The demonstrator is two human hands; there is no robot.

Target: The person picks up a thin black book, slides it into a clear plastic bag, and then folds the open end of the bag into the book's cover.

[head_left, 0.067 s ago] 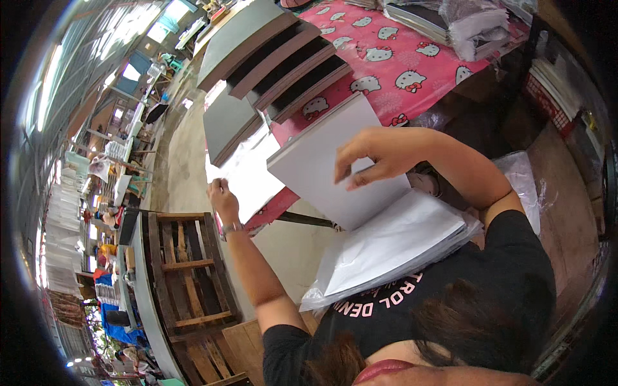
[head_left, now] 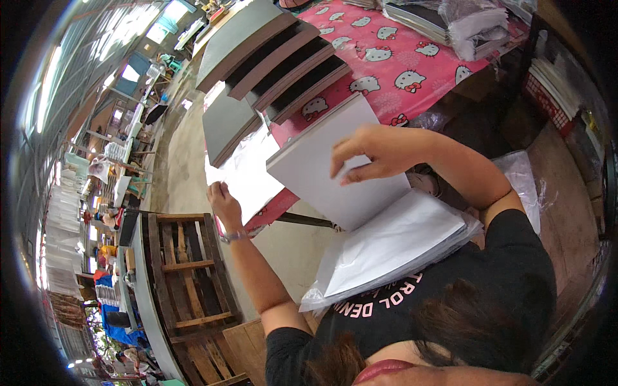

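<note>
My left hand is at the left edge of a bright white sheet on the table, its fingers curled against that edge. My right hand hovers over or lightly touches the face of a thick white paper stack; its fingers are bent, with a gap to the thumb. This stack leans between the table edge and my lap. Against my body lies another stack of white sheets in a clear plastic bag. Glare washes out the sheet under my left hand.
Grey-topped, dark-edged stacks stand fanned on a pink patterned tablecloth, with another grey-topped stack nearer. Plastic-wrapped bundles lie at the far right. A wooden pallet is at lower left, and a red crate at right.
My right hand has shifted slightly left across the white stack. My left hand has come down a little along the sheet's edge.
</note>
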